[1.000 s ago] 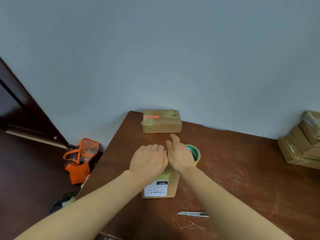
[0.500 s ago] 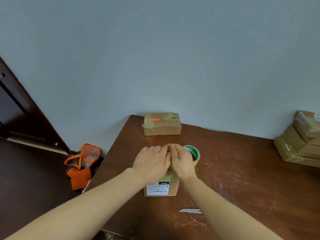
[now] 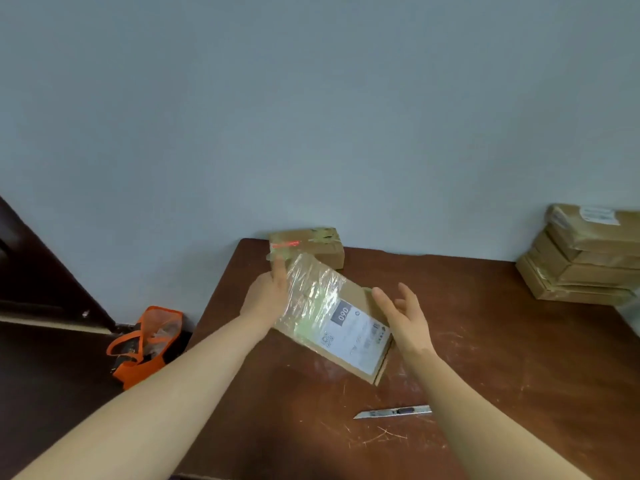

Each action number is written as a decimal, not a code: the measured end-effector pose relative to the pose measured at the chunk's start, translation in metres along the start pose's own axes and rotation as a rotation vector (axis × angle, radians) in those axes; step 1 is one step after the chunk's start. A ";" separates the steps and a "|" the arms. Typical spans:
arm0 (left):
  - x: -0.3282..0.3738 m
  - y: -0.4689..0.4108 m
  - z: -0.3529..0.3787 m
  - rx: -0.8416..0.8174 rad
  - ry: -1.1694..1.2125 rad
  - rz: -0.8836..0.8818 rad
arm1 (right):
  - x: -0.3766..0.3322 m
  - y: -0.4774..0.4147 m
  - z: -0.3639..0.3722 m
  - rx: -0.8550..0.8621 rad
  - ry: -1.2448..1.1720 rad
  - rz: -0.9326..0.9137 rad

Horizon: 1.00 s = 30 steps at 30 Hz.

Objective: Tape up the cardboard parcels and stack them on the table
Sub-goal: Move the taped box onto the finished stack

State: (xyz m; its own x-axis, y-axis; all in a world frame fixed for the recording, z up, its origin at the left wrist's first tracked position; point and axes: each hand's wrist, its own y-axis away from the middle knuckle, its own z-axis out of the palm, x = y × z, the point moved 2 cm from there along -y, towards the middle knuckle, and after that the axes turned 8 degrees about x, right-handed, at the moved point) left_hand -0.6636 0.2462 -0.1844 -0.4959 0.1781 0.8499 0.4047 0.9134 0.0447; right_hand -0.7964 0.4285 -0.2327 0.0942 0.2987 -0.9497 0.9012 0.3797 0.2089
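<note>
A flat cardboard parcel point(image 3: 349, 332) with a white label reading "090" and shiny tape over its far half is lifted and tilted above the brown table point(image 3: 502, 348). My left hand point(image 3: 268, 294) grips its far left edge, fingers tucked behind it. My right hand point(image 3: 407, 318) sits by the parcel's right edge with fingers spread and relaxed; whether it touches the parcel I cannot tell. A second taped parcel point(image 3: 323, 244) lies at the table's back edge by the wall. The tape roll is hidden behind the lifted parcel.
A stack of several cardboard parcels point(image 3: 585, 261) stands at the table's right back. A utility knife point(image 3: 394, 411) lies on the table near me. On the floor to the left are an orange bag point(image 3: 145, 341) and a dark door point(image 3: 31, 271).
Both hands were pressing flat on the parcel as it lay on the table. Now the parcel is lifted and tilted, label facing me, held by my left hand; my right hand has come off it.
</note>
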 end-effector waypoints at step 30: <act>0.117 0.053 0.265 -0.648 0.205 -0.205 | 0.069 -0.070 -0.246 0.681 -0.403 0.373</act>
State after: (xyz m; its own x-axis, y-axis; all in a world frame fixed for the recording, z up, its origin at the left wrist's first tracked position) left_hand -0.9042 0.4126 -0.2219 -0.4822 -0.1048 0.8698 0.7261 0.5078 0.4637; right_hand -0.9568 0.6381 -0.2551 0.4601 -0.0820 -0.8841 0.8261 -0.3255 0.4600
